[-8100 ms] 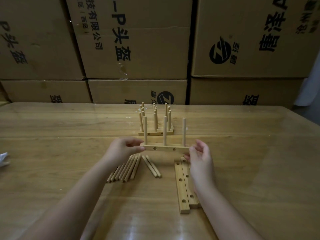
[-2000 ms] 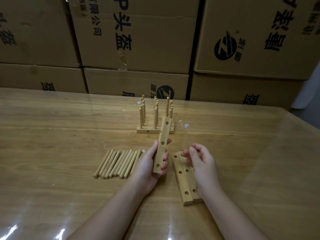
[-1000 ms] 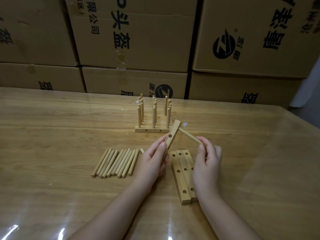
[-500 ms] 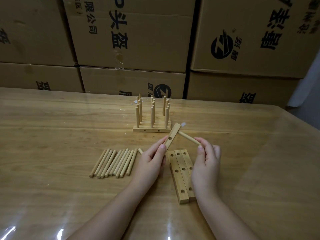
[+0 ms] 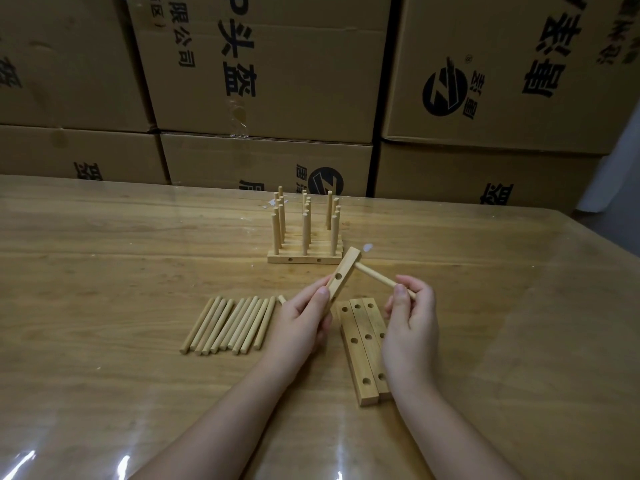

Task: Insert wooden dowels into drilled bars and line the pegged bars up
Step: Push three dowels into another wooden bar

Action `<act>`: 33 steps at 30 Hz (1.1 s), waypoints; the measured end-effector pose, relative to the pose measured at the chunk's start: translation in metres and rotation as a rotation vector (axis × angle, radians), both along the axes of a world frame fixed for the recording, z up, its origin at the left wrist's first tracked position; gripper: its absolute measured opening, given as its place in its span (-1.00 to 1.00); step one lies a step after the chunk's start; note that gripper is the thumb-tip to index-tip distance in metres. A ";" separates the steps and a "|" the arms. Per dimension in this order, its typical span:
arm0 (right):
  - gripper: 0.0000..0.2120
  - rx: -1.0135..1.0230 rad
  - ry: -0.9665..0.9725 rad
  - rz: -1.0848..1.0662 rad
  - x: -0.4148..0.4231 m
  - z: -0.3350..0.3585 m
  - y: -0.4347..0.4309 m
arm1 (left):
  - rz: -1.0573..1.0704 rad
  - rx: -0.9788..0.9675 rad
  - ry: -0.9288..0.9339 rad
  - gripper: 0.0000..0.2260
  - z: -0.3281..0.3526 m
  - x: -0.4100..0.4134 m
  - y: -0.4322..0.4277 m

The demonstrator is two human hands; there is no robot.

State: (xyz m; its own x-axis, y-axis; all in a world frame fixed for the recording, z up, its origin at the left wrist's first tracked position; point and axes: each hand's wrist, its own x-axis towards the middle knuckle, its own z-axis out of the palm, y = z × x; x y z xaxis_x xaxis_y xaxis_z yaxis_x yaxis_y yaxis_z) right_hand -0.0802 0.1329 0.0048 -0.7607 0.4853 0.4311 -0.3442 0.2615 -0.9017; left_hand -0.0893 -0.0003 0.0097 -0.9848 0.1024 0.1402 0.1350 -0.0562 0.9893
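A person works at a wooden bench under a clear glossy cover. The left grip (image 5: 301,317) is closed round the lower end of a drilled bar (image 5: 343,277), held tilted above the bench's middle. The right grip (image 5: 412,320) pinches a dowel (image 5: 375,277) whose far tip meets the bar's top hole. Both pieces look light, stiff and smooth. The thin dowel would likely bind if pushed askew, so holding it nearer the hole seems wiser. Loose dowels (image 5: 230,323) lie left of the hands, and spare bars (image 5: 363,344) lie under the right wrist. Pegged bars (image 5: 304,244) stand toward the far edge. Behind them, the cardboard boxes (image 5: 277,81) are sealed, so their contents cannot be seen.
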 end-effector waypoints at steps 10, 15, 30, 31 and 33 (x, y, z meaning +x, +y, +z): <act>-0.82 0.012 -0.038 -0.007 0.000 -0.003 0.003 | 0.032 -0.033 0.026 -0.75 -0.001 0.001 0.000; -0.83 -0.025 -0.063 -0.027 0.001 -0.004 0.004 | 0.049 -0.082 0.064 -0.73 -0.006 0.000 0.000; -0.80 -0.131 -0.093 0.056 0.000 0.001 0.002 | 0.062 -0.153 0.088 -0.72 -0.008 -0.001 0.007; -0.71 -0.150 -0.090 0.092 0.001 0.002 0.001 | 0.058 -0.123 0.084 -0.73 -0.008 -0.001 0.007; -0.54 -0.176 -0.080 0.127 0.003 0.002 0.001 | 0.071 -0.058 0.074 -0.75 -0.008 -0.003 0.004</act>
State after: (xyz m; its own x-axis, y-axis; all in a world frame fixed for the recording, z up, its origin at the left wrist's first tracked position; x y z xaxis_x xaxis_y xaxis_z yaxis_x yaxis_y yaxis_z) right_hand -0.0772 0.1334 0.0072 -0.8488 0.4456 0.2847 -0.2904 0.0571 -0.9552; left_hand -0.0925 0.0042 0.0016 -0.9771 0.0424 0.2086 0.2093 0.0129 0.9778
